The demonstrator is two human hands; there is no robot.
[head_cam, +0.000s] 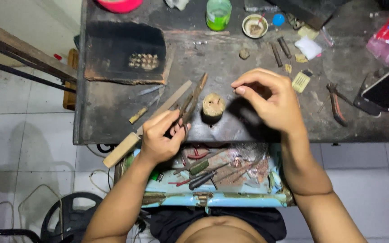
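Hidden: I can't tell what my right hand [271,101] pinches; fingertips pressed together.
Left hand [160,135]: clenched on tweezers [192,99], left of the wooden stump [214,105].
Around: pliers [336,103] far right; tool drawer [217,180] near me.

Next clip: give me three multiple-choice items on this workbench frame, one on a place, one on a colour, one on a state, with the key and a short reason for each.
1. Where is the round wooden block?
A. between the two hands on the bench
B. in the open drawer
C. on the floor

2. What colour is the bottle at the bench's far edge?
A. green
B. yellow
C. black

3. What is the left hand doing?
A. gripping a pair of tweezers
B. lying flat and empty
C. holding the bottle

Key: 1 A, the block stands on the bench between the left hand and the right hand. 2 A, its body is clearly green. 3 A, its fingers close around the tweezers.
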